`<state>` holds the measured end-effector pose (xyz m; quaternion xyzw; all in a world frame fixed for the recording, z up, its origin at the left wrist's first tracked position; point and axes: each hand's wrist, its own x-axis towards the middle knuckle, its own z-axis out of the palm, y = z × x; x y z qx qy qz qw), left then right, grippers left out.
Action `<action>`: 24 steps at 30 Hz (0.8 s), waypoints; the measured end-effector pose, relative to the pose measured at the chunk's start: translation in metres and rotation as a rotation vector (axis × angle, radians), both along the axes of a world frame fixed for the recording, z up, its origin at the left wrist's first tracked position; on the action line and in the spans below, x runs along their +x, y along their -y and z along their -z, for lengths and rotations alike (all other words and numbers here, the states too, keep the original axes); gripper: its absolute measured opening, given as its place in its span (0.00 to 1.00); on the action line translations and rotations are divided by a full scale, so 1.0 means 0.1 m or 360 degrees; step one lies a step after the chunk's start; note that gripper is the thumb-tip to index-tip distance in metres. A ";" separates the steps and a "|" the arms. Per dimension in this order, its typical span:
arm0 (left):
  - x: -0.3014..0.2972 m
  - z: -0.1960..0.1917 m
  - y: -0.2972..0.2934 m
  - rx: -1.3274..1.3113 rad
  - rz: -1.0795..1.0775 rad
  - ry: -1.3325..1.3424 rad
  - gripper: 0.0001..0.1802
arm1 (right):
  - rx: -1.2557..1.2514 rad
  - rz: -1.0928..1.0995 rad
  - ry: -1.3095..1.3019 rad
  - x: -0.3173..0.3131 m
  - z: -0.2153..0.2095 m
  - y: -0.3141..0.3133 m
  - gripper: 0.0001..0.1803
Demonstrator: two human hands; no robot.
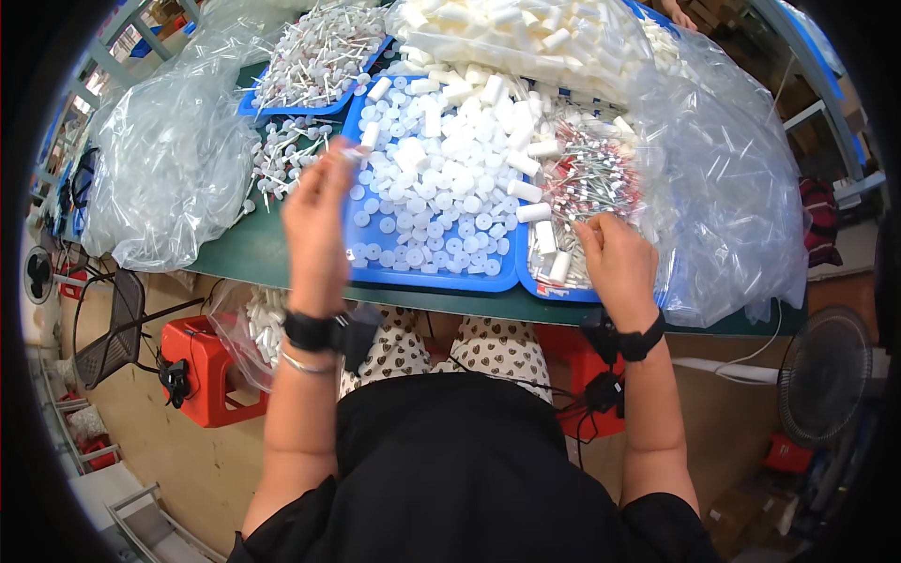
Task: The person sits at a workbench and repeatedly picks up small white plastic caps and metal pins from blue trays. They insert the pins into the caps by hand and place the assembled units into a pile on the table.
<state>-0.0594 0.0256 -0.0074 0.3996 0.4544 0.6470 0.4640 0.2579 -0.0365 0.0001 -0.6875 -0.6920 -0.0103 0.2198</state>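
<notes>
My left hand (315, 220) is raised over the left edge of a blue tray (434, 279) and pinches a small white piece at its fingertips. That tray holds several white round caps (441, 202) and short white tubes (522, 164). My right hand (617, 263) rests lower on a second blue tray (554, 293), with its fingers in a heap of thin sticks with red and white ends (593, 178). Whether it grips one is hidden by the fingers.
A green table (246, 251) carries another blue tray of white stemmed parts (314, 58) at the back left. Clear plastic bags (164, 159) lie left and right (727, 192). A red stool (202, 371) and a bag of white tubes (263, 324) sit below the table; a fan (826, 375) stands right.
</notes>
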 end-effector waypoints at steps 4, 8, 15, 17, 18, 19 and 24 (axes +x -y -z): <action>-0.53 0.12 -0.42 0.0248 -0.0626 -0.1045 0.30 | -0.0109 0.0044 0.0166 0.04 0.09 -0.09 0.12; -0.13 0.20 -0.17 0.0403 -0.0163 -0.1443 0.22 | -0.0238 0.0190 -0.0174 0.04 0.13 -0.08 0.11; 0.79 0.35 0.39 0.0567 0.0632 -0.1724 0.11 | -0.0070 0.0027 -0.0582 0.10 -0.04 -0.02 0.08; 0.80 0.37 0.37 0.0561 0.0623 -0.1733 0.11 | 0.0018 -0.0047 -0.0762 0.04 -0.07 0.01 0.08; 0.80 0.37 0.35 0.0562 0.0621 -0.1738 0.11 | 0.0066 -0.0081 -0.0852 0.03 -0.08 0.04 0.07; 0.79 0.38 0.33 0.0598 0.0596 -0.1705 0.11 | 0.0099 -0.0136 -0.0795 0.03 -0.09 0.06 0.07; 0.77 0.18 0.29 -0.0015 0.0756 -0.0877 0.12 | 0.0260 -0.0471 -0.0348 -0.03 -0.23 0.18 0.05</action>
